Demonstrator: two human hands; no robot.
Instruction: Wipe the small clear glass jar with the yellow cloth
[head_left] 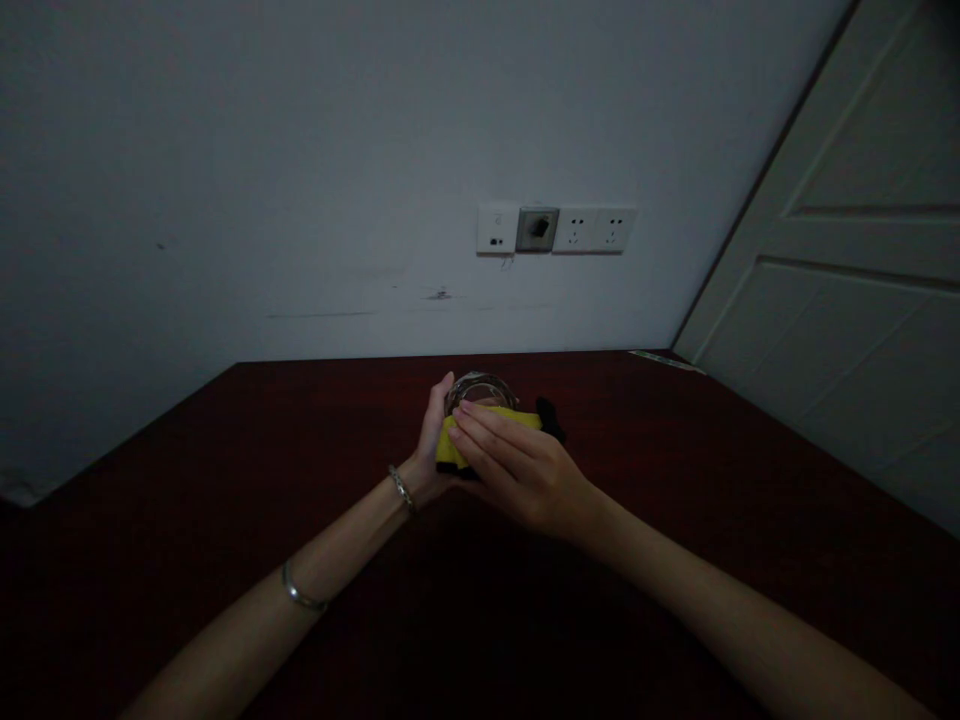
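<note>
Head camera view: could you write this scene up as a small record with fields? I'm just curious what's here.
Left hand: cups a clear round glass
Right hand: presses a yellow cloth against the glass
Surface: dark red table
Behind: wall sockets
Right side: white panelled door

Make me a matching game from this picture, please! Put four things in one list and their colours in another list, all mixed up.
Things:
1. round glass
2. cloth
3. wall sockets
4. tabletop

Colours:
A. dark red
B. white
C. see-through
D. yellow

Right pairs: 1-C, 2-D, 3-B, 4-A
</note>
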